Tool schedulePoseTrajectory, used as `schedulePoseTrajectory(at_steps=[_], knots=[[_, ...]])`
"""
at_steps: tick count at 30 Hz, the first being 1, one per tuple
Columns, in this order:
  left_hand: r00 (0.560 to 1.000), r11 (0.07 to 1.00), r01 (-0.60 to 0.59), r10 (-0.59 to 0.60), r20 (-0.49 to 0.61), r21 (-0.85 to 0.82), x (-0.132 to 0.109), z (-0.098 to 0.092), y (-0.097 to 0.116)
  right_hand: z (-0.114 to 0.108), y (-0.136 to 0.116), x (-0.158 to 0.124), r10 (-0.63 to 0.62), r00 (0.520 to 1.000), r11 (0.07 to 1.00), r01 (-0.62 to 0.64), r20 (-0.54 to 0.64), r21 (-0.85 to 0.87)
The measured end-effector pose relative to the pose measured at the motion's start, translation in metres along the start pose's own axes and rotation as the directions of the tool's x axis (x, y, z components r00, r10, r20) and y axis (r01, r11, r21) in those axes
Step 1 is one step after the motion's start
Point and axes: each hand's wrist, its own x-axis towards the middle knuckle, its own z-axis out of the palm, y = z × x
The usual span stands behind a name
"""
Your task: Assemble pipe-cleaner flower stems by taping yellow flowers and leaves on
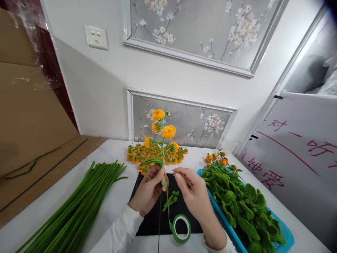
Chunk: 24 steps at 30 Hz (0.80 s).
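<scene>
Orange-flowered stem (162,146) stands pinched in the left hand (149,189), right hand (195,193) half-open just beside.

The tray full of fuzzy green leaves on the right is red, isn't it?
Not quite. The tray is blue, not red. The head view shows its blue rim around the fuzzy green leaves. It does sit on the right, just beside the right hand.

Head-worn view, forward and down, close above left hand (149,191) and right hand (193,193), facing wall (105,88)
</scene>
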Motion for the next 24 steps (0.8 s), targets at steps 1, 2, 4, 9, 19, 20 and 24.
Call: schedulePoseTrajectory(at_steps=[1,2,4,9,19,20,24], knots=[[1.0,1.0,0.007,-0.007,-0.001,0.013,0.0,0.0,0.001,0.003,0.005,-0.002,0.054,0.998,0.993,-0.058,0.04,0.102],[1.0,0.999,0.014,-0.014,-0.001,0.028,0.001,0.001,0.001,0.006,0.009,-0.003,0.093,0.992,0.977,-0.107,0.081,0.186],[1.0,0.998,0.027,-0.027,-0.001,0.065,0.001,0.002,0.001,0.013,0.015,-0.005,0.14,0.978,0.938,-0.18,0.153,0.297],[0.999,0.986,0.052,-0.051,-0.01,0.158,0.002,0.006,0.0,0.021,0.023,-0.004,0.247,0.95,0.859,-0.306,0.191,0.41],[0.994,0.97,0.082,-0.062,-0.09,0.231,0.004,0.009,0.005,0.014,0.02,-0.001,0.451,0.836,0.645,-0.548,0.314,0.532],[0.993,0.97,0.086,-0.066,-0.095,0.229,0.004,0.008,0.006,0.012,0.021,0.0,0.452,0.832,0.657,-0.554,0.32,0.511],[0.992,0.973,0.108,-0.093,-0.083,0.206,0.005,0.005,0.007,0.008,0.024,0.005,0.405,0.844,0.737,-0.529,0.352,0.42]])
